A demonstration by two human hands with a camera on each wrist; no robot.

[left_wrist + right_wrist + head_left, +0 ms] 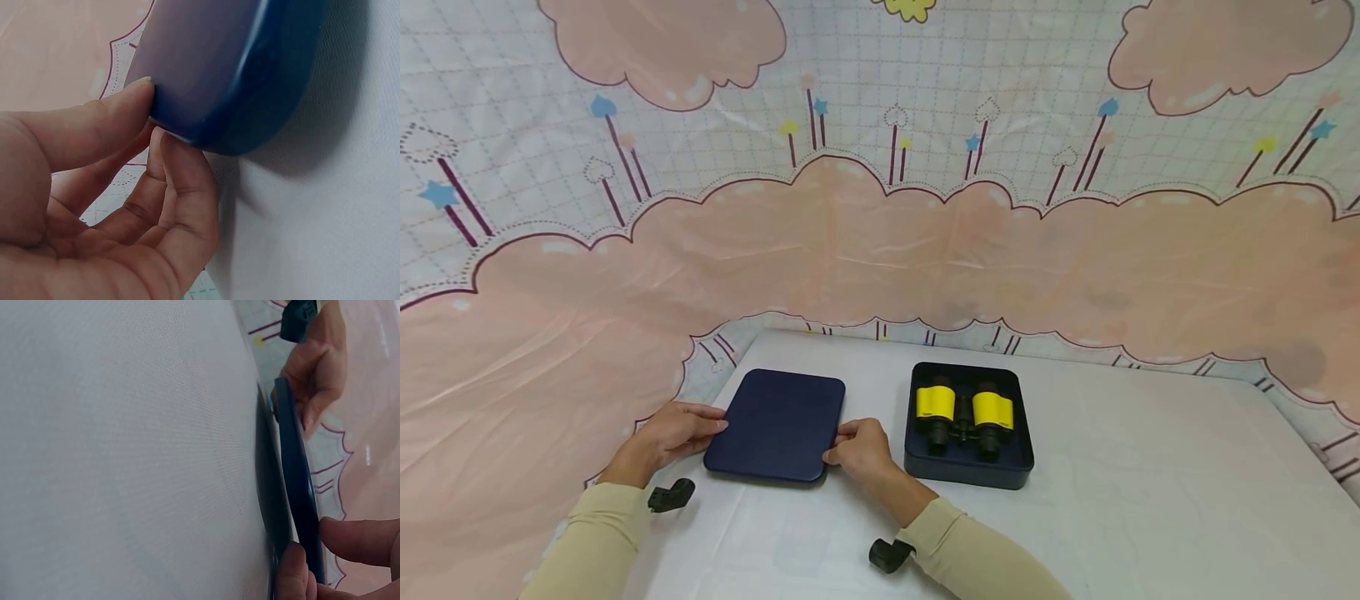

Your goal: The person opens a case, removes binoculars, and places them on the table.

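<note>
Between my hands is a flat dark blue lid with rounded corners. My left hand pinches its left edge, thumb on top and fingers underneath; the left wrist view shows the lid's corner in that grip. At the opposite edge my right hand pinches the lid between thumb and fingers. In the right wrist view the lid appears edge-on, with its shadow on the cloth beside it. To the right of my right hand stands a matching dark blue box holding yellow and black binoculars.
A white cloth covers the table. Behind it and along the left side hangs a curtain printed with pink clouds. Small black devices sit at both wrists.
</note>
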